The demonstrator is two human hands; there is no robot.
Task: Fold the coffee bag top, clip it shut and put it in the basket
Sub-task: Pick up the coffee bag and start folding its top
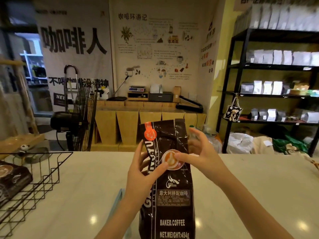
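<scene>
Our coffee bag (170,183) stands upright, its unfolded top above both hands. Our left hand (143,171) grips its edge; our right hand (202,152) touches it, fingers spread

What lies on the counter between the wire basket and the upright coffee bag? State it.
Head view: a pale blue clip, lying close beside the coffee bag.

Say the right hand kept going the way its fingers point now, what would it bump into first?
Most likely the coffee bag. The right hand reaches leftward with its thumb on the bag's front. Its blurred fingers sit beside the right edge, possibly slightly behind it, so depth is uncertain.
</scene>
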